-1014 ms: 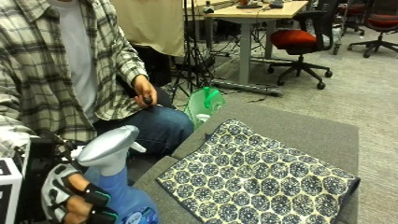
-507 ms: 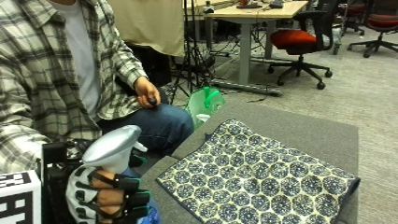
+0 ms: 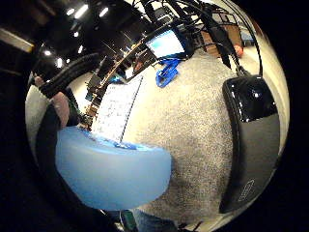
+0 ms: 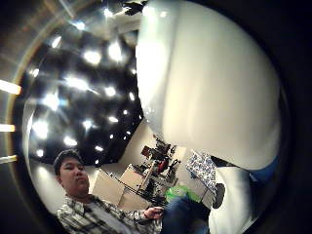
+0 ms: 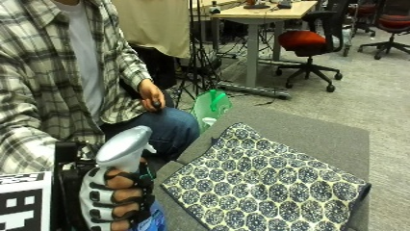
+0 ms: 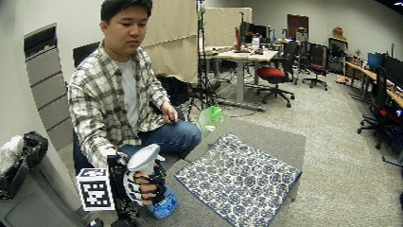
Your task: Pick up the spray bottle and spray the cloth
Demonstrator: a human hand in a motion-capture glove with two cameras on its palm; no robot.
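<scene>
There is one spray bottle point(image 5: 125, 159), one patterned cloth point(image 5: 266, 185), one grey table point(image 5: 320, 137), one green bag point(image 5: 210, 107) and one gloved hand point(image 5: 115, 199)

The cloth point(image 5: 269, 185) lies flat on the table point(image 5: 320, 134). The spray bottle point(image 5: 125, 159) stands off the table's near corner, beside the person's knee.

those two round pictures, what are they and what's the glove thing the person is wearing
No machine here: a seated person wears a black glove on the right hand, with small cameras on its palm. The round pictures come from those cameras. One shows the blue body of the spray bottle, the other its white head, both very close. The two ordinary pictures are taken from beside the table. The hand grips the bottle by its neck, off the table's near corner. A blue patterned cloth lies flat on the grey table.
</scene>
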